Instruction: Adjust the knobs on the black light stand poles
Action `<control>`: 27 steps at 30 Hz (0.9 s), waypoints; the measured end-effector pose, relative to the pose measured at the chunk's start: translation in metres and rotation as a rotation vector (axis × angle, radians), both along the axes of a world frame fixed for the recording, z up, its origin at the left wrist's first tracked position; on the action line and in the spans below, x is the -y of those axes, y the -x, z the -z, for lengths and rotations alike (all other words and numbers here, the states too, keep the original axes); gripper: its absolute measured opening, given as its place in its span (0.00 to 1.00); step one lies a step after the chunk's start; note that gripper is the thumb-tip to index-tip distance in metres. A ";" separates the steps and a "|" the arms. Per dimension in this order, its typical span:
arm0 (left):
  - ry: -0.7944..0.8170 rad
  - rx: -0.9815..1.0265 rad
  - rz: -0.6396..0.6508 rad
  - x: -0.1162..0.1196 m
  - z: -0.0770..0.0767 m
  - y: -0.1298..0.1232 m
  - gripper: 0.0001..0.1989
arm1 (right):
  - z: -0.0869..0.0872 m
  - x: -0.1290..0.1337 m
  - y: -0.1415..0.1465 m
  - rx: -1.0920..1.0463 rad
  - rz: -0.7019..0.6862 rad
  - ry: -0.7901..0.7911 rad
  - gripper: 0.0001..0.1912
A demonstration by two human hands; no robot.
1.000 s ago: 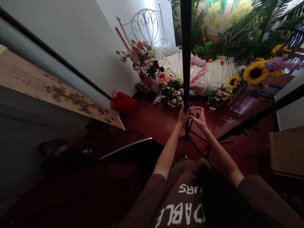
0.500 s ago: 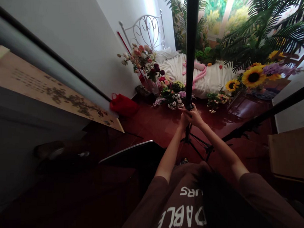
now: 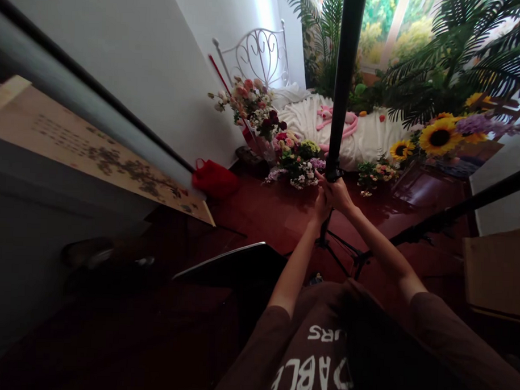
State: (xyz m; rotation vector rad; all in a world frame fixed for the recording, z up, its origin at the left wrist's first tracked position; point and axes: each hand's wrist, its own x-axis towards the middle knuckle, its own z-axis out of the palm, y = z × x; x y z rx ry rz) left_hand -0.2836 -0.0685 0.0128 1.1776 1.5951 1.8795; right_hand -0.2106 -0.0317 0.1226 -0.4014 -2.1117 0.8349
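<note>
A tall black light stand (image 3: 346, 78) rises in front of me, its legs spread on the floor below. My left hand (image 3: 322, 205) is closed around the pole, just under a black collar (image 3: 333, 173). Close above it, my right hand (image 3: 340, 195) grips the same pole at the collar, fingers wrapped round it. The two hands touch or nearly touch. Parts of the fingers are hidden behind the pole and each other.
Flower bouquets (image 3: 301, 165) and sunflowers (image 3: 439, 137) surround a white-draped bed (image 3: 368, 139) ahead. Another black stand (image 3: 459, 210) slants at right, near a cardboard box (image 3: 498, 274). At left are a hanging scroll (image 3: 112, 155), a red bag (image 3: 215, 178) and a dark panel (image 3: 236, 265).
The pole's upper part has tilted to the right, and both hands have shifted slightly right and up with it. The whole view has moved a little.
</note>
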 end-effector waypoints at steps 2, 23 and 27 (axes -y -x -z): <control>0.011 -0.023 -0.019 0.002 -0.001 0.001 0.20 | -0.020 -0.003 0.005 -0.036 0.007 -0.046 0.22; 0.040 -0.160 -0.144 -0.001 0.008 -0.001 0.20 | -0.042 0.004 -0.046 0.045 0.066 -0.071 0.22; 0.053 -0.151 -0.107 0.000 0.008 -0.001 0.19 | 0.006 0.020 -0.084 0.139 0.092 0.097 0.23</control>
